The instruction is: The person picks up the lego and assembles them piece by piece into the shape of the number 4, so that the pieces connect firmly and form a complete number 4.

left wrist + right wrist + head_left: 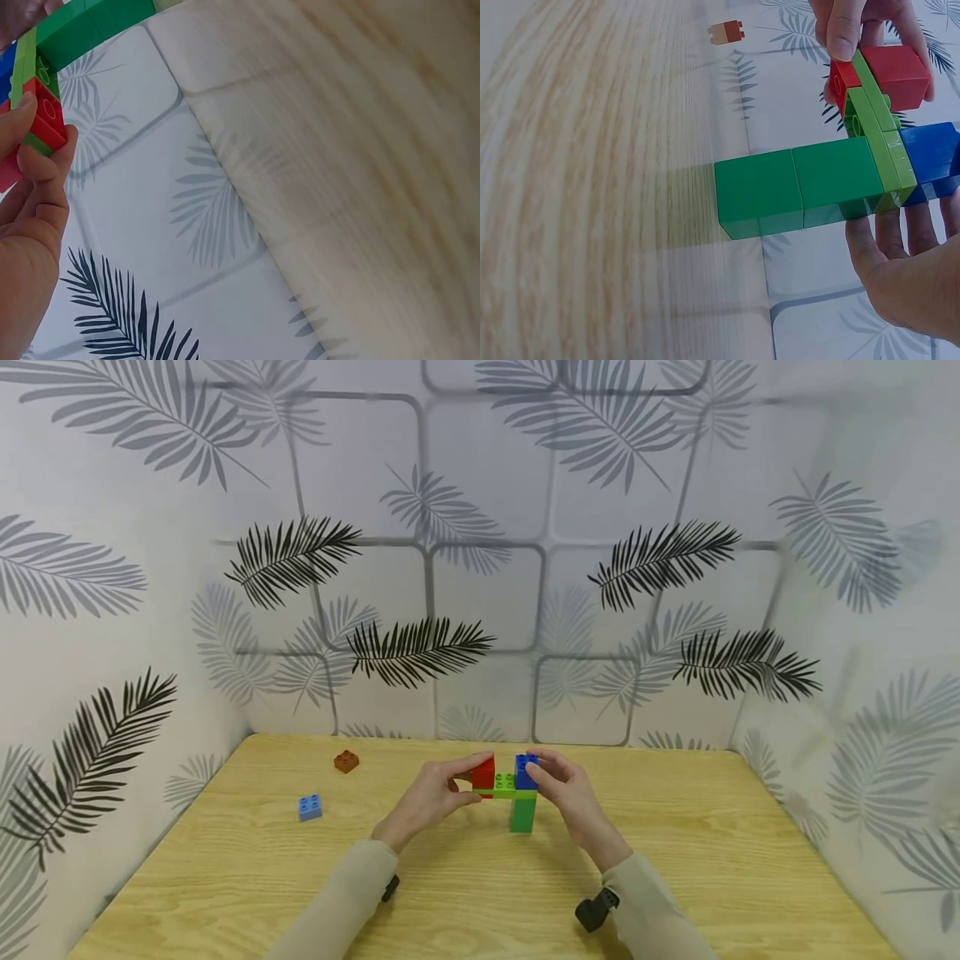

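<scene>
Near the middle of the table stands a toy brick structure. Its column of two green bricks [522, 815] carries light green bricks [504, 787] that reach out to the left. On the outer end sits a red brick [483, 774]; a flatter red brick [844, 79], hollow side showing, is under it. My left hand [427, 797] pinches the red bricks from above and below, thumb underneath. A blue brick [523, 777] tops the column, held by my right hand [576, 793] with the thumb on its near side and fingers behind.
Farther left on the wooden table [675, 835] lie a light blue brick [310, 807] and, behind it, a brown brick [346, 762]. A wall covering [487, 593] with leaf patterns rises along the back and sides.
</scene>
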Motion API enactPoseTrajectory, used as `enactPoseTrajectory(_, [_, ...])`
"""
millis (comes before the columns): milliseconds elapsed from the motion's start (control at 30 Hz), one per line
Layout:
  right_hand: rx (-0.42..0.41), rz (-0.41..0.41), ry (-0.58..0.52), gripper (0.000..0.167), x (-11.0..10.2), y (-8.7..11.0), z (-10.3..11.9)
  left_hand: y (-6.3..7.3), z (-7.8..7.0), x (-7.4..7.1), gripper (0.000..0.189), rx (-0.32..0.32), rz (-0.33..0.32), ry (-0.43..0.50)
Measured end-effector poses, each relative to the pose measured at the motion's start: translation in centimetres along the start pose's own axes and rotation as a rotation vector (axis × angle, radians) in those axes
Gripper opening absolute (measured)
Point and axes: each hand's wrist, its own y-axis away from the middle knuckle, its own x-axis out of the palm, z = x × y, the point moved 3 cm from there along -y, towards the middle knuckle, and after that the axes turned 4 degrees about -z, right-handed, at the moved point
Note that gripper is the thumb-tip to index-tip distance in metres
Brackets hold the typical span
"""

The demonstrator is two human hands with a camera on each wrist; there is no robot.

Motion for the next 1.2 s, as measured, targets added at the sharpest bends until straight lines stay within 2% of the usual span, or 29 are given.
enactPoseTrajectory(333, [-0.002, 0.006, -0.004, 0.050, 0.16, -0.02, 0.02, -0.30, -0.18, -0.29, 0.063, -0.089, 0.006, 0.054])
enactPoseTrajectory(433, [-0.011, 0.004, -0.005, 0.048, 0.12, -0.08, -0.01, -0.43, -0.17, -0.31, 0.064, -0.097, 0.007, 0.072])
enactPoseTrajectory(600, [0.000, 0.011, -0.023, 0.047, -0.11, -0.19, -0.18, -0.57, -0.27, -0.31, 0.064, -0.089, 0.019, 0.074])
enactPoseTrajectory(933, [-0.017, 0.068, 0.039, 0.053, -0.37, -0.13, -0.12, -0.55, -0.29, -0.30, 0.064, -0.092, 0.024, 0.032])
enactPoseTrajectory(1200, [-0.005, 0.044, 0.045, 0.053, -0.10, 0.01, -0.14, -0.15, -0.23, -0.22, 0.067, -0.034, 0.029, -0.035])
